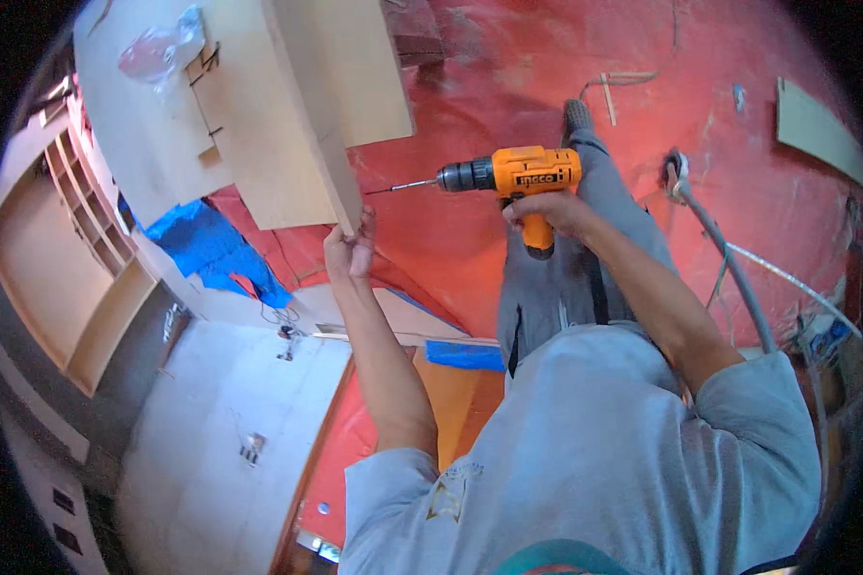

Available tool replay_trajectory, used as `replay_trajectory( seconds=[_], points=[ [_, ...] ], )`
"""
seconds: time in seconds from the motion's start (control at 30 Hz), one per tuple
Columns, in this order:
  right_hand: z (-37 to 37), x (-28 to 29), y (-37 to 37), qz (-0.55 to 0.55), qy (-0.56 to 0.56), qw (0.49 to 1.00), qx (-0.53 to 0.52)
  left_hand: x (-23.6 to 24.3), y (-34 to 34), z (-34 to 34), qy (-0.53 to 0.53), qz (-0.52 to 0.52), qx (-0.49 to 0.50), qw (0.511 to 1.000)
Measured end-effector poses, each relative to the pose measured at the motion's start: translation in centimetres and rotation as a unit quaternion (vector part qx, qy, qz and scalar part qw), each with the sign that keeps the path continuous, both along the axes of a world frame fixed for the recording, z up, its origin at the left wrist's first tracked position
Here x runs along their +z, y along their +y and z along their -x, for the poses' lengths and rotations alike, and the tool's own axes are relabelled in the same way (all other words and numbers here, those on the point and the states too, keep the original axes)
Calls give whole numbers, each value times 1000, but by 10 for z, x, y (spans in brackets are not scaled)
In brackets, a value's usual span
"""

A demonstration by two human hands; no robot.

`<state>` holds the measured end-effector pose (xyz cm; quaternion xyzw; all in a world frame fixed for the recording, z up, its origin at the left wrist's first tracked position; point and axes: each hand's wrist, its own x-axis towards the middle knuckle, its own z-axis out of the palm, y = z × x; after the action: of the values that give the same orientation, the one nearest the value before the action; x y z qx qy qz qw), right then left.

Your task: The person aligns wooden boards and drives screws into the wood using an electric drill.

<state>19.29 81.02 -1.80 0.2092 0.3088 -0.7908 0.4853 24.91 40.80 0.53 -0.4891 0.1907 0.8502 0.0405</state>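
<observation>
My right hand [553, 213] is wrapped round the grip of an orange cordless drill [537, 171] with a black chuck. Its long thin bit [400, 186] points left, the tip at or very near the edge of a pale wooden board [334, 158]; whether they touch I cannot tell. At the near lower corner of that board, my left hand [351, 251] grips it with bent fingers, just below the bit's tip. The board stands on edge along a wide pale panel [259, 177]. A clear plastic bag [166, 48] and several dark, thin pieces, perhaps screws, lie on the pale wood.
Red sheeting [489, 77] covers the floor. A grey hose or pipe [728, 249] and a white cable lie at right, near a loose board [819, 129]. Blue sheeting [211, 249] lies under the panel. A wooden shelf frame [77, 249] stands far left; a white surface [221, 422] spreads below.
</observation>
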Motion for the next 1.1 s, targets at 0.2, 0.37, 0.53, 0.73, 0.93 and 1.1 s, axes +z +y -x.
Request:
replay_trajectory(
  seconds=[0.2,0.37,0.53,0.73,0.93,1.1],
  points=[
    [-39,0,-16,-22,2,999,-40,-2,-5,7,41,-70,-21,997],
    [-52,3,-26,-63,-9,997,-36,-2,-10,7,47,-93,-19,994],
    [-64,-16,-28,-36,3,998,-47,-1,-9,10,50,-7,-52,997],
    [-65,-33,-32,-38,27,997,-63,1,1,26,124,-71,-29,989],
    [-82,-41,-44,-17,9,995,-97,-10,4,29,112,-68,0,991],
    [-87,-44,-47,12,-6,993,-119,-2,4,28,88,-84,-8,993]
  ],
)
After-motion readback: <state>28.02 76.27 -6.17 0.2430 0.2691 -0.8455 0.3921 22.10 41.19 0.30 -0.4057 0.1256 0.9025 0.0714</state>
